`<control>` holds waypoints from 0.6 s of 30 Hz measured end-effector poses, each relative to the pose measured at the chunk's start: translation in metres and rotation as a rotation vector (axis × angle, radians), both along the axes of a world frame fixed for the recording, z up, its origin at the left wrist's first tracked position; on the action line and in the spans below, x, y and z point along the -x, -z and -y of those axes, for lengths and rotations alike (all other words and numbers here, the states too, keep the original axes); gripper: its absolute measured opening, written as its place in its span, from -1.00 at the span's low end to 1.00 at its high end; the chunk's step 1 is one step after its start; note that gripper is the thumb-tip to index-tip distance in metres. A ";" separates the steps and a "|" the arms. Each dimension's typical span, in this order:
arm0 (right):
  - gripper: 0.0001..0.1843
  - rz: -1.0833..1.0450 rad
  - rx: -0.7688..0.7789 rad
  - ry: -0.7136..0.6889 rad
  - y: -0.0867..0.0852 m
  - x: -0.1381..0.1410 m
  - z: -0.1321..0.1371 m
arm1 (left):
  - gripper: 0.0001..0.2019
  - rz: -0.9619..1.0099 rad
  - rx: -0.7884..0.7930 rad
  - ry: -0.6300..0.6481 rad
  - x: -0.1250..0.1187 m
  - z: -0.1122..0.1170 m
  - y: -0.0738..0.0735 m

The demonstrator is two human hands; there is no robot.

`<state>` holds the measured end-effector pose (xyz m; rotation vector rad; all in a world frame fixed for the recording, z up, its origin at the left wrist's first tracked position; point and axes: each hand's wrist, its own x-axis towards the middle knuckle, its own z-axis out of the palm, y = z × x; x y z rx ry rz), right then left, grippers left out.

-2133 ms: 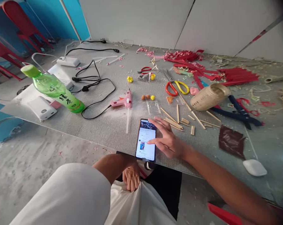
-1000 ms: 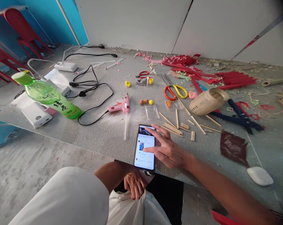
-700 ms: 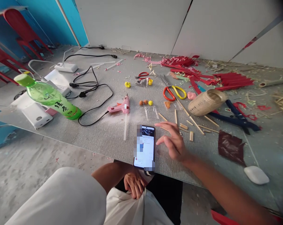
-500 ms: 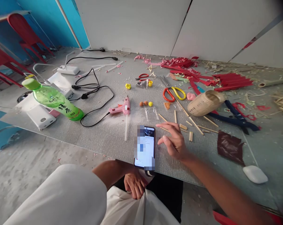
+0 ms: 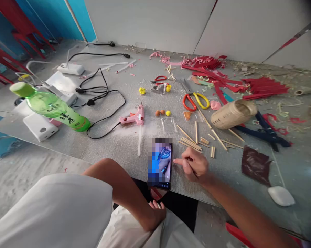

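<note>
The right hand [image 5: 195, 165], holding nothing, points its index finger beside the smartphone [image 5: 164, 162]; the left hand [image 5: 157, 213] lies lower, grip indiscernible.

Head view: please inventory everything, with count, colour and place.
Table: one, grey, centre
Phone: one, black, near edge
Glue gun: one, pink, centre
Bottle: one, green, left
Devices: several, white, left
Cables: several, black, left
Chairs: at least two, red, far left
Balls: three, brown and yellow, centre
Flower-shaped piece: one, yellow, centre
Small cup: one, yellow, back centre
Scissors: one, red-and-yellow handles, centre
Wooden sticks: many, tan, beside phone
Bamboo cup: one, tan, right
Long-handled tool: one, dark blue, right
Strips: many, red, back right
Packet: one, dark brown, right
Case: one, white, near right
Other bits: many, mixed, across table
Left hand: one, bare, lap
Right hand: one, bare, by phone
</note>
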<state>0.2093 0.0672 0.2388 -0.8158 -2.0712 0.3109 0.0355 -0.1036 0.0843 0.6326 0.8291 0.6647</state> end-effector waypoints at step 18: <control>-0.57 0.157 -0.003 -0.290 -0.001 -0.007 0.002 | -0.61 0.079 1.605 -1.489 -0.023 -0.059 -0.120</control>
